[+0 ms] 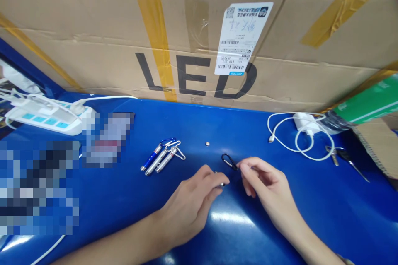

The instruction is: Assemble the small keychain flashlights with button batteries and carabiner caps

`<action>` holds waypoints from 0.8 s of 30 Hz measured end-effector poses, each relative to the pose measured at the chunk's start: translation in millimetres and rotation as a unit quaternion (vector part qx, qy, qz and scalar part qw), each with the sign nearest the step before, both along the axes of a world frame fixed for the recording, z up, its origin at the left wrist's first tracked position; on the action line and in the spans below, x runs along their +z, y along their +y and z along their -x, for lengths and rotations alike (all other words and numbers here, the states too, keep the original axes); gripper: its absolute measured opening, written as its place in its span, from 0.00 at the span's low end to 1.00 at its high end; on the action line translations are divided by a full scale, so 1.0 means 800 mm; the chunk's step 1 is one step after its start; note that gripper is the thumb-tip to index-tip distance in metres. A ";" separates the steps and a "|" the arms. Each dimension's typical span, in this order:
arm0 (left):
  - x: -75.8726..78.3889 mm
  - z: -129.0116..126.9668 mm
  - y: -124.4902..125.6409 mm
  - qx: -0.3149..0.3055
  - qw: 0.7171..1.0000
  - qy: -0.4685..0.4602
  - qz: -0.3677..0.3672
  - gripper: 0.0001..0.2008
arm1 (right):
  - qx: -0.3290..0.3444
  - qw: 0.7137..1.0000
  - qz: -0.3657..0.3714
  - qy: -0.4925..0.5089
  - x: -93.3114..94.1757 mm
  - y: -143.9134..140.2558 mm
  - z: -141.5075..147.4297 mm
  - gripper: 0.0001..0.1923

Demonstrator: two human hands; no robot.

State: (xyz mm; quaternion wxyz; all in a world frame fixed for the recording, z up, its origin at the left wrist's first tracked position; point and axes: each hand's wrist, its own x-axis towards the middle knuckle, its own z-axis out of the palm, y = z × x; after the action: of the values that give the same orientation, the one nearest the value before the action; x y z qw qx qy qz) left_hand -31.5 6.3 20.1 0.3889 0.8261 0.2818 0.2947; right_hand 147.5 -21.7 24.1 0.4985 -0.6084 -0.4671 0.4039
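Note:
My left hand [199,201] is closed, with thumb and fingers pinched around a small piece with a shiny metal end [221,184]; the fingers hide most of it. Thumb and forefinger of my right hand [264,180] pinch the end of a black carabiner clip [229,161], just to the right of my left hand. Whether anything else hangs from the clip inside the fingers is hidden. Beyond my hands lies a small round silvery piece [207,143] like a button cell. Left of it rest a blue keychain penlight [151,157] and two silver keychain penlights [157,162], each with a carabiner clip.
A large cardboard box [108,45] marked LED walls off the back of the blue table [124,207]. At left are a white power strip [46,116] and a blurred-out phone-like object [108,140]. At right lie a white charger cable [298,149], keys [345,157] and a green package [370,99].

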 end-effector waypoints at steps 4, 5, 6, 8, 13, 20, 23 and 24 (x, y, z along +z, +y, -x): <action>0.000 0.000 -0.002 0.021 0.999 0.030 0.040 0.12 | 0.013 1.000 0.001 -0.028 -0.003 -0.003 0.000 0.14; 0.001 0.001 -0.002 0.026 0.998 0.031 0.050 0.13 | 0.013 0.999 0.003 -0.032 -0.004 -0.004 0.000 0.14; 0.001 0.001 -0.003 0.026 0.998 0.030 0.057 0.13 | 0.010 0.999 0.005 -0.035 -0.004 -0.005 -0.001 0.13; 0.002 0.001 -0.002 0.037 0.997 0.024 0.069 0.12 | 0.004 0.999 0.004 -0.038 -0.005 -0.006 -0.001 0.13; 0.000 0.000 0.004 0.062 0.993 0.027 0.099 0.06 | 0.017 0.999 -0.009 -0.045 -0.008 -0.005 -0.005 0.12; -0.009 -0.001 0.009 0.054 0.992 0.032 0.105 0.02 | -0.027 1.000 0.004 -0.007 0.000 -0.009 0.006 0.12; -0.011 -0.001 0.012 0.060 0.994 0.038 0.080 0.02 | -0.038 0.999 0.002 0.006 0.003 -0.010 0.011 0.12; -0.011 -0.002 0.013 0.062 0.995 0.032 0.072 0.03 | -0.040 0.999 0.000 0.007 0.003 -0.010 0.011 0.12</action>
State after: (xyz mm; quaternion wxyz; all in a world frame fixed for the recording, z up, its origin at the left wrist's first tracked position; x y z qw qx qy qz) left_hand -30.1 17.0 11.3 0.4190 0.7861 0.3652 0.2703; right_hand 138.9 -29.8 26.4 0.5172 -0.6236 -0.4391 0.3882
